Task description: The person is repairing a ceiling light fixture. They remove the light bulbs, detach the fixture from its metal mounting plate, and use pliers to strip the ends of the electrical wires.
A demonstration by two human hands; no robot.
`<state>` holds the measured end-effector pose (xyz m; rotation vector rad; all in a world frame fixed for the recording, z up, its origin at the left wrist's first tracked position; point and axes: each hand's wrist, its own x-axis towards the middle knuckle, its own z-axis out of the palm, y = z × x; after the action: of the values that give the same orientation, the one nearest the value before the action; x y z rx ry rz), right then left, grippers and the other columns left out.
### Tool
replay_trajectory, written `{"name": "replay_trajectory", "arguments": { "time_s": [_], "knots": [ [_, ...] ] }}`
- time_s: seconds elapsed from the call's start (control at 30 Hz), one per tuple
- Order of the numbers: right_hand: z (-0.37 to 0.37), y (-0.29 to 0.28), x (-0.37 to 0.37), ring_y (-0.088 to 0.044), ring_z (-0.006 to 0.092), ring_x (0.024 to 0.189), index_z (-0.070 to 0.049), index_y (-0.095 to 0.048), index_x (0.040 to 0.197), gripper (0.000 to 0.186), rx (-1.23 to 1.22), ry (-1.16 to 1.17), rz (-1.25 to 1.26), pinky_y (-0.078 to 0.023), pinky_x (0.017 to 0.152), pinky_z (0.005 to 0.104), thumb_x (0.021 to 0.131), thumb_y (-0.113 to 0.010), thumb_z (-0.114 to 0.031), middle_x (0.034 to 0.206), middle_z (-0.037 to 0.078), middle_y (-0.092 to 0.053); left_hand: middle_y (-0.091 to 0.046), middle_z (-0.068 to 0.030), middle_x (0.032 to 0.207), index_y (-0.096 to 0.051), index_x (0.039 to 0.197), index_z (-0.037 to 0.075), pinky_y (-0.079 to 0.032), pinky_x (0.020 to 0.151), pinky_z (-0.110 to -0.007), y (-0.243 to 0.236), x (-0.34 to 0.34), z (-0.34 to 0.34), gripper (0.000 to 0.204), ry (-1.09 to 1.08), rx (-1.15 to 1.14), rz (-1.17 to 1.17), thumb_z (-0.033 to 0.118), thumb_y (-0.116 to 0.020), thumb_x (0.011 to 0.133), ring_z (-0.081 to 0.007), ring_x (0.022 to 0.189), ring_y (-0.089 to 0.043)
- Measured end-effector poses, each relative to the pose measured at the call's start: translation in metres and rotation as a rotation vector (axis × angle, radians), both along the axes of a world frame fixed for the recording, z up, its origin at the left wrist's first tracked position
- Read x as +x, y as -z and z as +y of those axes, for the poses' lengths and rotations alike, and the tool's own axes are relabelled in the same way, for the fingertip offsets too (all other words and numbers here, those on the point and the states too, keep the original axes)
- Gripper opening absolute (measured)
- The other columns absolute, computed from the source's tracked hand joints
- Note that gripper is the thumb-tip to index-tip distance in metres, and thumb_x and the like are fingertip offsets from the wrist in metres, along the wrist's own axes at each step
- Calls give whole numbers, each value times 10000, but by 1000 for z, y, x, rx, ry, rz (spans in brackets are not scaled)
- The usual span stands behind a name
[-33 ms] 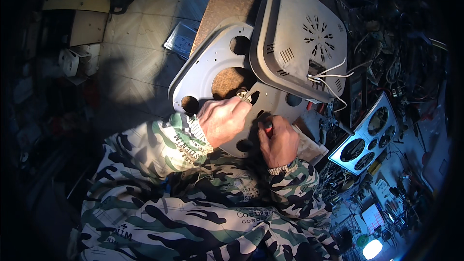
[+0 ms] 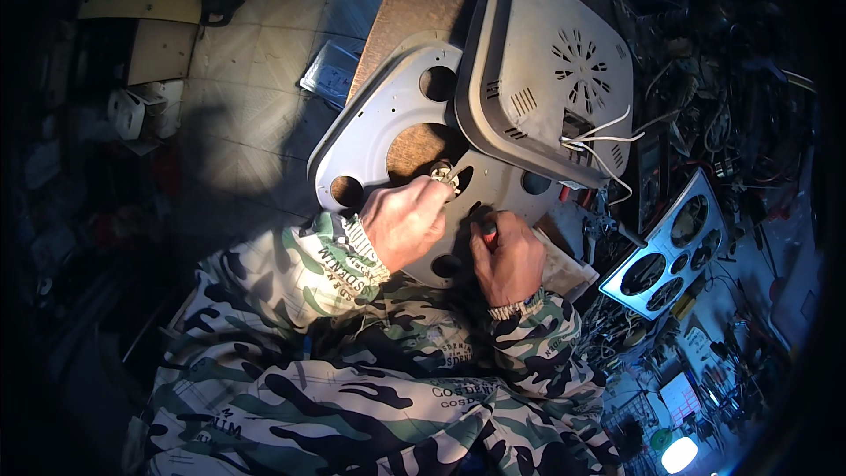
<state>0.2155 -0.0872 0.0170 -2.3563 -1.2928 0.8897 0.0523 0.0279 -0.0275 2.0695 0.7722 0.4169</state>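
A light grey metal panel (image 2: 370,137) with several round holes lies across the front of the bench. Over its middle, my left hand (image 2: 407,225) is closed in a pinch at a small round cream-and-metal fitting (image 2: 443,174), beside the panel's large central hole. To its right, my right hand (image 2: 511,260) is closed around a tool with a red handle (image 2: 490,233); the tool's working end is hidden in shadow. Both hands rest close to the panel's near part.
A beige vented housing (image 2: 551,62) with loose white wires (image 2: 608,136) overlaps the panel's far right. A second panel with holes (image 2: 665,251) leans at right amid tangled cables and tools. A bright lamp (image 2: 679,455) shines at lower right. Brown bench top (image 2: 397,18) shows behind.
My left sleeve has shifted slightly to the right. Both hands and the things they hold stay in nearly the same place.
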Motion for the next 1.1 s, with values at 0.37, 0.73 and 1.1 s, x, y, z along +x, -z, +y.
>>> {"name": "replay_trajectory", "arguments": {
  "time_s": [0.37, 0.73, 1.1],
  "knots": [
    [-9, -12, 8, -689, 441, 794, -12, -662, 1018, 247, -35, 92, 14, -549, 696, 490, 846, -803, -120, 916, 224, -693, -672, -124, 829, -716, 1051, 2, -527, 586, -347, -3, 5, -16, 230, -262, -176, 20, -14, -752, 825, -246, 614, -638],
    [-35, -11, 5, -690, 445, 800, -15, -662, 1038, 333, -125, 166, -60, -547, 708, 497, 867, -831, -247, 877, 229, -703, -650, -105, 810, -707, 1011, -2, -497, 562, -342, -6, 11, -9, 163, -273, -191, 25, -2, -760, 857, -205, 591, -608],
    [-36, -3, 7, -690, 441, 784, -26, -651, 993, 163, 15, 165, 69, -539, 693, 487, 848, -722, -45, 823, 218, -685, -623, -118, 888, -625, 1190, 46, -552, 661, -434, -2, 15, -15, 452, -279, -105, 157, 69, -853, 801, -337, 723, -642]
  ]
}}
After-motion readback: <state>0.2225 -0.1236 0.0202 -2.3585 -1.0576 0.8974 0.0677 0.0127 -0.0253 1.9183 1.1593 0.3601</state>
